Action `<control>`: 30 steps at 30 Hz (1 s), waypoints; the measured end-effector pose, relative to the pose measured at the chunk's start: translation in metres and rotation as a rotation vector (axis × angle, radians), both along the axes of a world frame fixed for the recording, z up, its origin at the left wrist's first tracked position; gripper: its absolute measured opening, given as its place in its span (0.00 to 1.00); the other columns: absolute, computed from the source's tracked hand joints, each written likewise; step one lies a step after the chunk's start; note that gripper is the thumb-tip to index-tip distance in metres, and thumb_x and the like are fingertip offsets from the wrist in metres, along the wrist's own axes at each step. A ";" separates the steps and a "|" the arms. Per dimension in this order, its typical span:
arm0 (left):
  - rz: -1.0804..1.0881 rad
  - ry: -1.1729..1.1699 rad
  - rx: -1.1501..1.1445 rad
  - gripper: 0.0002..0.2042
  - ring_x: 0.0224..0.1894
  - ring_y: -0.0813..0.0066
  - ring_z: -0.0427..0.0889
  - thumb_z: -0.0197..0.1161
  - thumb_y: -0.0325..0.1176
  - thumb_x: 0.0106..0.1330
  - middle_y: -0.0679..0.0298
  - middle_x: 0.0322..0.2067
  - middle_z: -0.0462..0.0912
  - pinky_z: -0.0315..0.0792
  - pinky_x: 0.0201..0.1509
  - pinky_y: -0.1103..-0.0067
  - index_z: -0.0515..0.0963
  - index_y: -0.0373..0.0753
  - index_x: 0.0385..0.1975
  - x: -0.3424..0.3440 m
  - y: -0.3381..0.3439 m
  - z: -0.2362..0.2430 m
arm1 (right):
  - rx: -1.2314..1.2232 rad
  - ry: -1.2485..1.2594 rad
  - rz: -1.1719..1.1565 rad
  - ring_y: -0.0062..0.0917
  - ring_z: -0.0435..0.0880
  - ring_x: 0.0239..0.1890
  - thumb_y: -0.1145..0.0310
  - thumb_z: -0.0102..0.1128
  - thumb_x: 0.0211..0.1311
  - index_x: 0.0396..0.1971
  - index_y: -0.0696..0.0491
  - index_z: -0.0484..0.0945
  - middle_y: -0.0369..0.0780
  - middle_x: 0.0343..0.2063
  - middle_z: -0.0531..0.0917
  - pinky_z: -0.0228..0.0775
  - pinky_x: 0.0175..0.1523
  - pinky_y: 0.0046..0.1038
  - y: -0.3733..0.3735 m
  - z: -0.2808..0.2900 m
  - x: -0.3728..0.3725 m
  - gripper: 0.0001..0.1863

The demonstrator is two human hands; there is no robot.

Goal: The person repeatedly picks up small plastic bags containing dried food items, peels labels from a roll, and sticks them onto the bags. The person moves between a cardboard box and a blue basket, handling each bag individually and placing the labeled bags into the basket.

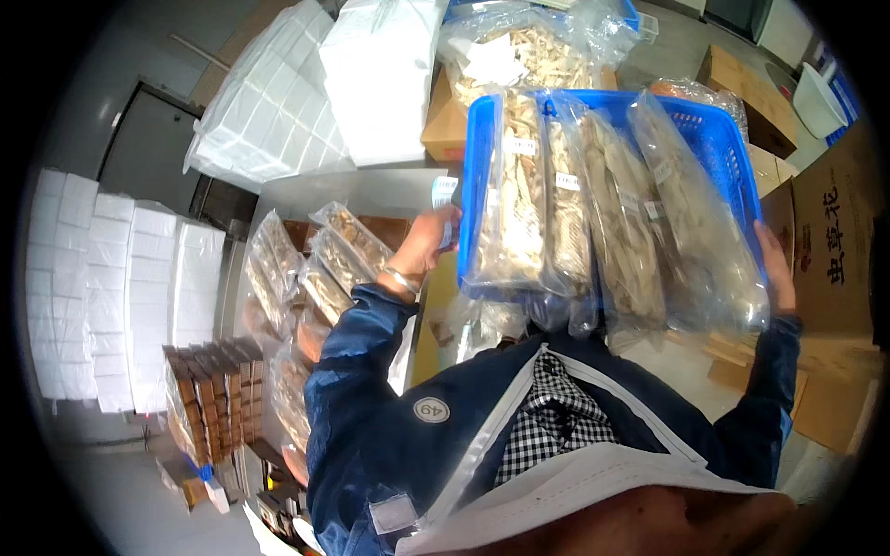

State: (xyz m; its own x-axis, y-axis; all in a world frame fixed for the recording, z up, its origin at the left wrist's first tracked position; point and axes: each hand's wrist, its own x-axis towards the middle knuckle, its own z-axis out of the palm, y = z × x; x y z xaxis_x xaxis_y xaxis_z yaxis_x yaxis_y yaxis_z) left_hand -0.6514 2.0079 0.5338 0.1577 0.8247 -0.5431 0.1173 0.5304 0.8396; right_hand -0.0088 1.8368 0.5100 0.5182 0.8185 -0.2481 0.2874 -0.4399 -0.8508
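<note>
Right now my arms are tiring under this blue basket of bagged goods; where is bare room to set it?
Bare table shows between the white foam stack and the clear bags. The basket itself is full, cardboard boxes crowd the right.

Left fingers (451,225) behind blue basket (479,167)

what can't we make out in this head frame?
- Left hand: fingertips hidden behind the blue basket rim.
- Right hand: grip covered by the clear bags.
- Basket floor: buried under the bags.
- Bag contents: pale dried pieces, kind too blurred to tell.
- Cardboard box: cut off by the right edge.
</note>
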 end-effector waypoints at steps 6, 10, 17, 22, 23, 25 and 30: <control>-0.206 0.593 0.833 0.11 0.31 0.62 0.85 0.50 0.35 0.73 0.57 0.37 0.84 0.77 0.34 0.71 0.76 0.37 0.45 -0.019 0.118 0.023 | -0.172 -0.076 -0.141 0.27 0.76 0.55 0.54 0.61 0.67 0.64 0.59 0.68 0.44 0.55 0.78 0.69 0.56 0.28 -0.059 0.049 0.011 0.32; -0.338 0.934 1.576 0.12 0.32 0.52 0.84 0.57 0.28 0.60 0.55 0.43 0.84 0.77 0.36 0.63 0.78 0.40 0.44 0.021 0.244 0.011 | -0.226 -0.373 -0.042 0.24 0.79 0.46 0.57 0.59 0.70 0.59 0.59 0.73 0.41 0.45 0.81 0.71 0.49 0.28 -0.098 0.059 0.019 0.26; -0.207 1.420 1.489 0.08 0.34 0.55 0.87 0.60 0.29 0.58 0.55 0.54 0.80 0.77 0.32 0.66 0.84 0.44 0.35 0.064 0.395 0.003 | -0.126 -0.557 -0.096 0.23 0.77 0.43 0.64 0.57 0.71 0.52 0.62 0.76 0.39 0.40 0.83 0.69 0.49 0.27 -0.136 0.098 -0.123 0.18; -0.183 1.460 1.260 0.17 0.38 0.62 0.86 0.54 0.42 0.74 0.59 0.39 0.86 0.79 0.39 0.72 0.78 0.35 0.50 -0.040 0.481 -0.013 | -0.120 -0.460 -0.217 0.22 0.77 0.50 0.64 0.55 0.73 0.53 0.60 0.78 0.39 0.46 0.83 0.67 0.56 0.25 -0.149 0.113 -0.157 0.17; -0.286 1.594 1.140 0.20 0.42 0.56 0.86 0.54 0.44 0.73 0.54 0.45 0.85 0.79 0.41 0.65 0.77 0.34 0.52 -0.080 0.499 -0.009 | -0.133 -0.462 -0.214 0.22 0.77 0.51 0.64 0.55 0.72 0.54 0.60 0.77 0.39 0.47 0.82 0.66 0.56 0.25 -0.153 0.108 -0.154 0.18; -0.053 1.653 1.235 0.12 0.32 0.56 0.87 0.51 0.35 0.64 0.61 0.31 0.88 0.77 0.30 0.60 0.85 0.48 0.37 -0.133 0.485 0.038 | -0.170 -0.486 -0.257 0.23 0.77 0.53 0.64 0.55 0.72 0.55 0.59 0.77 0.40 0.49 0.82 0.66 0.57 0.25 -0.187 0.101 -0.150 0.19; 0.387 1.651 0.946 0.15 0.41 0.57 0.87 0.52 0.36 0.65 0.57 0.69 0.65 0.79 0.38 0.64 0.85 0.51 0.45 -0.312 0.465 0.052 | -0.171 -0.450 -0.469 0.22 0.78 0.48 0.63 0.57 0.71 0.54 0.58 0.77 0.38 0.46 0.82 0.67 0.55 0.25 -0.165 0.097 -0.160 0.19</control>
State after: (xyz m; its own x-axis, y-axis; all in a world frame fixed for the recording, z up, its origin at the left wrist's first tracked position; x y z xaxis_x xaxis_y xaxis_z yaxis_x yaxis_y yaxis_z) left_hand -0.9631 2.4733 0.5854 -0.1960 0.7527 0.6285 0.9726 0.2310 0.0266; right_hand -0.1684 1.6715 0.6074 0.8924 0.4501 -0.0313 0.3435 -0.7226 -0.6000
